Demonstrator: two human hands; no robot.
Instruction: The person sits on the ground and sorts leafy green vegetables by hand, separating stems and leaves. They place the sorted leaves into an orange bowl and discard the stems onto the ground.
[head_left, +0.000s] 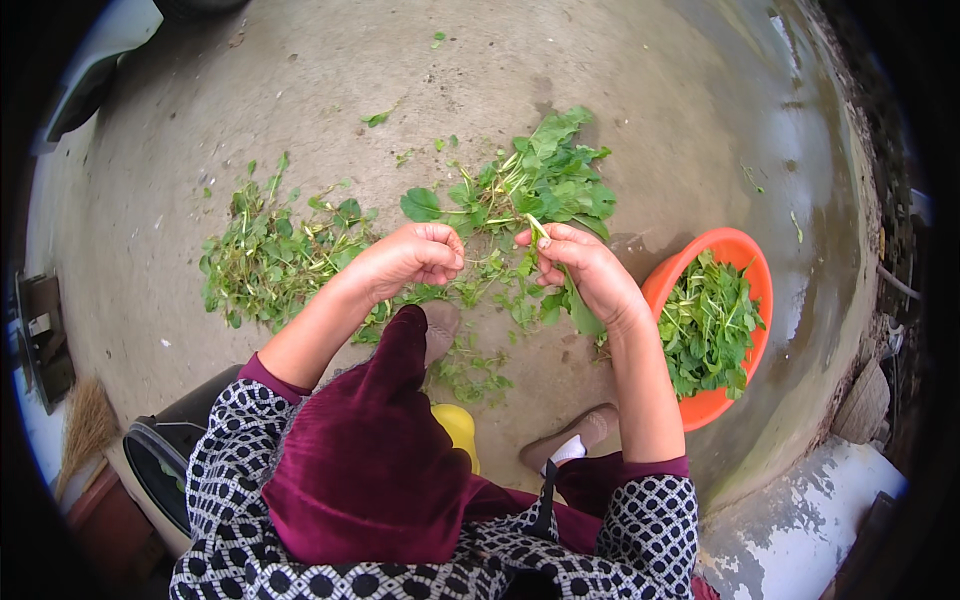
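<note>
My right hand (585, 262) pinches a leafy green plant (577, 300) by its pale stem, which pokes up past the thumb while the leaves hang below the palm. Left of it, my left hand (420, 259) has its fingers curled in and thumb against the forefinger; no clear object shows in it, though a small scrap could be hidden. Just beyond both hands lies a bunch of leafy greens (555, 172) with stems and roots towards me. A looser heap of wilted leaves and stems (277, 255) spreads on the concrete at left.
An orange plastic basin (759, 281) of picked greens (709, 330) tilts at my right. A black bucket (154, 450) stands at lower left near a straw broom (86, 427). Something yellow (457, 431) shows between my shoes. Wet concrete (795, 225) runs along the right.
</note>
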